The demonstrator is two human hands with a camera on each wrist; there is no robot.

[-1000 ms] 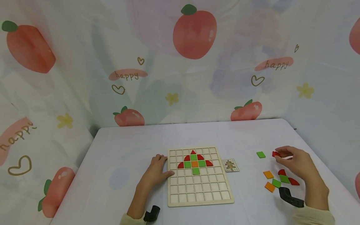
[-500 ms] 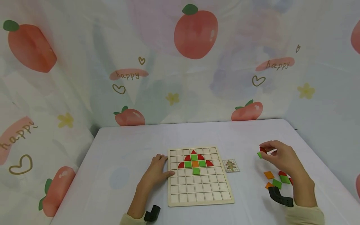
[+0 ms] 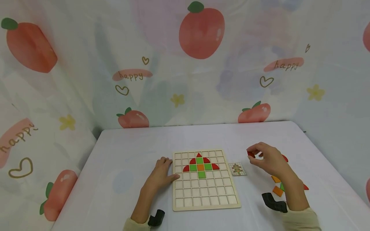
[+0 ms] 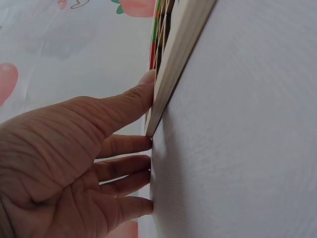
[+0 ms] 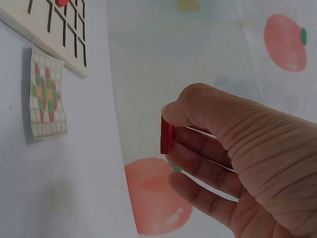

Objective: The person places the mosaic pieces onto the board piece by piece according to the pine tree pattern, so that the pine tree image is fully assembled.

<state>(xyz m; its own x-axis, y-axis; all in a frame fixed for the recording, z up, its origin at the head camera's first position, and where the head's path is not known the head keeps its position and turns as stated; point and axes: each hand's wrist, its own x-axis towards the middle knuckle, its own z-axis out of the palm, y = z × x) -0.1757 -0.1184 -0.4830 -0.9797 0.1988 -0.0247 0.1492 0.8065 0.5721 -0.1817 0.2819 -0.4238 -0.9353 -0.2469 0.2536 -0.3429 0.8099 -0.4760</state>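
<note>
My right hand (image 3: 268, 160) pinches a small red tile (image 5: 167, 136) between thumb and fingertips, above the table right of the pattern card. The right wrist view shows the tile edge-on. My left hand (image 3: 160, 173) rests at the left edge of the wooden grid board (image 3: 206, 202), thumb over the rim and fingers extended along its side. On the board's upper part lie a red triangle (image 3: 198, 155), red quarter-round tiles (image 3: 186, 168), green squares (image 3: 201, 175) and one orange square (image 3: 200, 167). A small card (image 3: 237, 169) with a printed tile pattern lies beside the board.
Loose tiles lie on the white table right of the board: orange ones (image 3: 278, 191), a partly covered green one (image 3: 282, 187) and red ones (image 3: 285, 157). My right forearm hides part of this group. A patterned curtain (image 3: 202, 96) stands behind the table.
My right hand has moved left with the red tile, from the loose tiles toward the card. It now covers the spot where a green tile lay. The left hand and the board stay put.
</note>
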